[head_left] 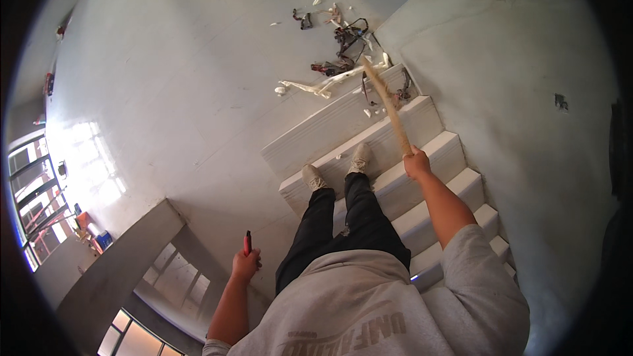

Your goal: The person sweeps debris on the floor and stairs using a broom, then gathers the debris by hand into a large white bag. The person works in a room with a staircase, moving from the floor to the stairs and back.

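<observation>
Grey-shirted shoulders fill the lower frame. At lower left, the left hand (245, 265) grips a red-and-black tool (248, 242) upright. Right of centre, the right hand (417, 162) clenches a pale wooden stick (387, 105) — its far end among debris (339, 49) on the landing. Short, controlled strokes seem wise — feet steady on the steps (402, 188).

Two hands, one wooden stick (389, 109), one red-and-black tool (248, 242), two shoes and one heap of debris (346, 46) are counted.
</observation>
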{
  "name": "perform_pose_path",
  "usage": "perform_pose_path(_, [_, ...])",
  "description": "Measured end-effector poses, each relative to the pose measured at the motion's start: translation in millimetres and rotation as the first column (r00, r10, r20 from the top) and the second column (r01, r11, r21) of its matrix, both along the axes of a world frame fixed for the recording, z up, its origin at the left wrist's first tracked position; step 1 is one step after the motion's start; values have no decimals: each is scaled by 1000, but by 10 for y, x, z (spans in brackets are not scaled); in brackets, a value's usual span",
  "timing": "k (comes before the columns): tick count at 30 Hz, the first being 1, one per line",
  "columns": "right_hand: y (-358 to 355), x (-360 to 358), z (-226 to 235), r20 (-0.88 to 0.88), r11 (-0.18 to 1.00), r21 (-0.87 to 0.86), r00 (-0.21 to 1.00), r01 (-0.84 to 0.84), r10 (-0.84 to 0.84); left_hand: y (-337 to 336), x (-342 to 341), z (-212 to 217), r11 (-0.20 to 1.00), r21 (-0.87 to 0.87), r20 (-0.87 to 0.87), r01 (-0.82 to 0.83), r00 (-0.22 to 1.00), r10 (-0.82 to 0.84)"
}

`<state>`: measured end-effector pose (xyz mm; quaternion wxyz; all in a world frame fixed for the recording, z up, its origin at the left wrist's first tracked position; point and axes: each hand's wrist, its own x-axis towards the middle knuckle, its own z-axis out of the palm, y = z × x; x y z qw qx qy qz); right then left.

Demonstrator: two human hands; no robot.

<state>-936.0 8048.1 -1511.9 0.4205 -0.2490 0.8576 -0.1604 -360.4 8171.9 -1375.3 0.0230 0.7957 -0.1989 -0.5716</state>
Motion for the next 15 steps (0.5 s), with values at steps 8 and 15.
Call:
perform_pose_path(8, [444,-258,1112,678,945,326,686,39,-262,-375,-255,56,997,-76,-31,-17,999,15])
perform_pose_path(15, [962,-41,946,341,960,129,920,-250,194,-184,-127,-16,1000,0,-6,1,1000,-1])
